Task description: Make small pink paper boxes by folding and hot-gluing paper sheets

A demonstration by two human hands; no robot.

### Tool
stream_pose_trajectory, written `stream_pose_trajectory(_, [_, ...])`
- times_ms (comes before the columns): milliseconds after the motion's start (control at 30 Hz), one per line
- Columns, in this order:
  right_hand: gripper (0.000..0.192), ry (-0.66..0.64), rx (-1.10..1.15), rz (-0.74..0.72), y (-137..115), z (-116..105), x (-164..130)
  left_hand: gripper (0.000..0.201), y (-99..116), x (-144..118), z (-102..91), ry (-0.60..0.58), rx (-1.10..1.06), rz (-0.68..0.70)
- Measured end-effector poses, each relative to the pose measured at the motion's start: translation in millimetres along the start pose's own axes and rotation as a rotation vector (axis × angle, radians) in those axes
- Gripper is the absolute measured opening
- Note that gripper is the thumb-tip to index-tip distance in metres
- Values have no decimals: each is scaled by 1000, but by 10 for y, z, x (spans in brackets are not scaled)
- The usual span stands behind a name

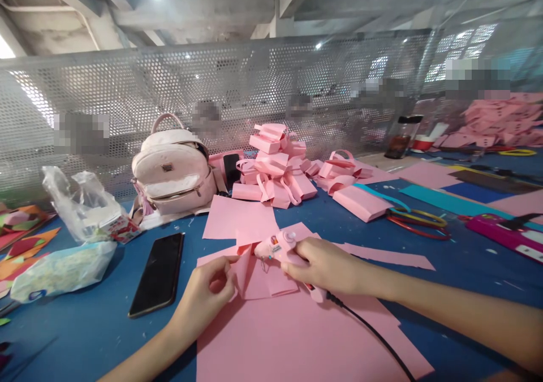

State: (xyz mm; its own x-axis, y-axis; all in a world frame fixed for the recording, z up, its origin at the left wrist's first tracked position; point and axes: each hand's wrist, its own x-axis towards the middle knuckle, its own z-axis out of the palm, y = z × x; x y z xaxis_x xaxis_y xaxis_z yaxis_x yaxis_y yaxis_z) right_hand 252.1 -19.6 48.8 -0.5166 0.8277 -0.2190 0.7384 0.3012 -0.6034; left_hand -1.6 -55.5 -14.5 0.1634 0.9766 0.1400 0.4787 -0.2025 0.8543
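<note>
My right hand (328, 266) grips a pink glue gun (278, 245) with a black cord running off to the lower right. Its nozzle points left at a folded pink foam piece (254, 277). My left hand (207, 291) pinches the left flap of that piece and holds it up from the sheet. Both hands work over a large pink foam sheet (297, 337) on the blue table (85, 331).
A black phone (159, 271) lies left of my hands. Plastic bags (63, 266) and coloured scraps sit far left. A pink backpack (172, 172), a pile of finished pink foam pieces (275, 167), coloured rings (418, 223) and a perforated metal screen (254, 88) stand behind.
</note>
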Motion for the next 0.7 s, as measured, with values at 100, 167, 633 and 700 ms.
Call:
stream_pose_trajectory(100, [28, 0, -18, -11, 0, 21, 35, 17, -9, -13, 5, 8, 31, 36])
stream_pose_trajectory(167, [28, 2, -28, -23, 8, 24, 58, 17, -18, -17, 11, 15, 59, 50])
stream_pose_trajectory(633, [29, 25, -145, -18, -18, -3, 20, 15, -15, -19, 5, -18, 26, 28])
stream_pose_trajectory(700, [28, 26, -143, 12, -7, -12, 14, 16, -21, -24, 3, -13, 43, 44])
